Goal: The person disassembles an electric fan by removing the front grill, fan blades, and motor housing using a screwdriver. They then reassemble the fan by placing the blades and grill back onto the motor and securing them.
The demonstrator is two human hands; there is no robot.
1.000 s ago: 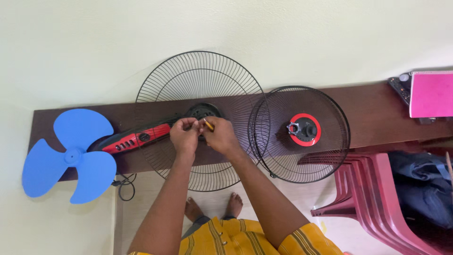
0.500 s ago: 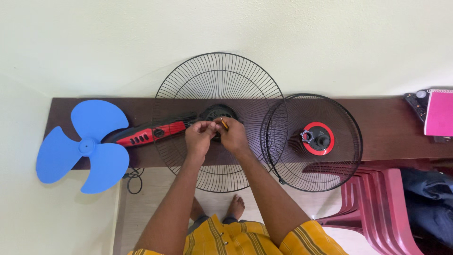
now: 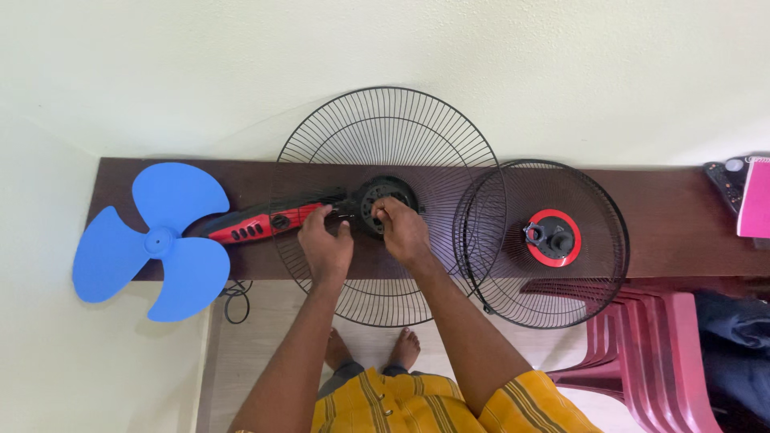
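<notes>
Pink box (image 3: 755,199) cut off by the right edge

Single head-worn view: looks straight down, moderately near, on dark bench (image 3: 674,232) along pale wall (image 3: 385,56).

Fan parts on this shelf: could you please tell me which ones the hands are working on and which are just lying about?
In hand:
- left hand and right hand at the black motor hub
- large wire guard around the hub
- red fan body

Lying about:
- blue fan blade
- second wire guard with red centre
- pink plastic chairs
- pink box
</notes>
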